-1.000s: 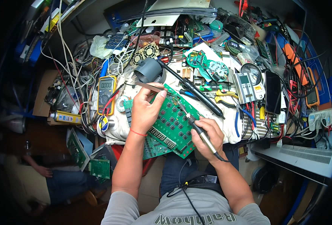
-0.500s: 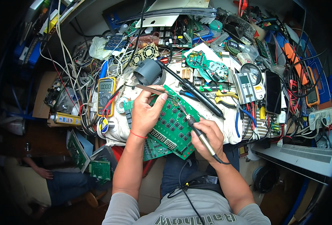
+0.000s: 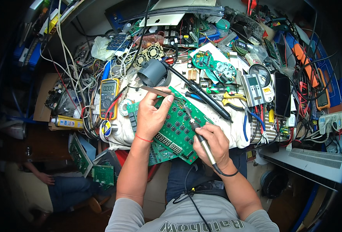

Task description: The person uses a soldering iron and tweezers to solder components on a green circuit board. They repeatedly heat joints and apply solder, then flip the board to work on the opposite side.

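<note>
A pair of metal tweezers is pinched in my left hand, its tips pointing right over the far part of a green circuit board. That board carries rows of dark push buttons and a seven-segment display along its near left side. My right hand grips a soldering iron, its tip down by the board's upper middle, near the tweezer tips. Whether the tip touches the board I cannot tell. A second green board lies partly under the first.
Left of my hands lies a yellow multimeter. Beyond the board are a grey cylindrical holder, a long black tool and yellow-handled pliers. Tangled cables and boards crowd the bench. Another person's hand shows at lower left.
My right hand has shifted slightly left, with the soldering iron held a little more upright and its cord bowed out more. My left hand with the tweezers has barely moved.
</note>
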{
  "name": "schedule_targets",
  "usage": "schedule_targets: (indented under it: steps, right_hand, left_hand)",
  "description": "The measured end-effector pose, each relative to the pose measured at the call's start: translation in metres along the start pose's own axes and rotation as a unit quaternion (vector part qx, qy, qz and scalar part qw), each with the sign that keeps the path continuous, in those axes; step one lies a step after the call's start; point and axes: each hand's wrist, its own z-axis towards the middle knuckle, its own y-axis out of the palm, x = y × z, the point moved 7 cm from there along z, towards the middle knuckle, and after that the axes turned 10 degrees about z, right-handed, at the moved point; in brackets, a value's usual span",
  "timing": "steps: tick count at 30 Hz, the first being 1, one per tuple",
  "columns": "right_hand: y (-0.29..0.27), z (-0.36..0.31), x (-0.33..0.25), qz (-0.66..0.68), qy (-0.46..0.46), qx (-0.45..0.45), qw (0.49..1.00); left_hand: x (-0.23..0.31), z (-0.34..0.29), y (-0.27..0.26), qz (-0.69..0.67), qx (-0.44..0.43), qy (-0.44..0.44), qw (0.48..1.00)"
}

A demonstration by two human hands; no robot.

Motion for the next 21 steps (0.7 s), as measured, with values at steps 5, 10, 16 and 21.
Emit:
schedule_targets:
  steps: [5, 10, 16, 21]
  right_hand:
    - [0.001, 0.001, 0.0, 0.004, -0.004, -0.003, 1.0]
    - [0.001, 0.002, 0.0, 0.002, -0.001, -0.003, 1.0]
    - [0.003, 0.004, -0.006, -0.022, -0.018, -0.008, 1.0]
    - [0.005, 0.006, -0.01, -0.034, -0.018, -0.008, 0.999]
  left_hand:
    - [0.0, 0.0, -0.001, -0.01, 0.019, 0.009, 1.0]
    - [0.0, -0.001, 0.0, -0.015, 0.014, 0.006, 1.0]
    - [0.001, 0.0, 0.0, 0.001, 0.016, 0.017, 1.0]
    - [0.0, -0.001, 0.0, 0.01, -0.009, -0.008, 1.0]
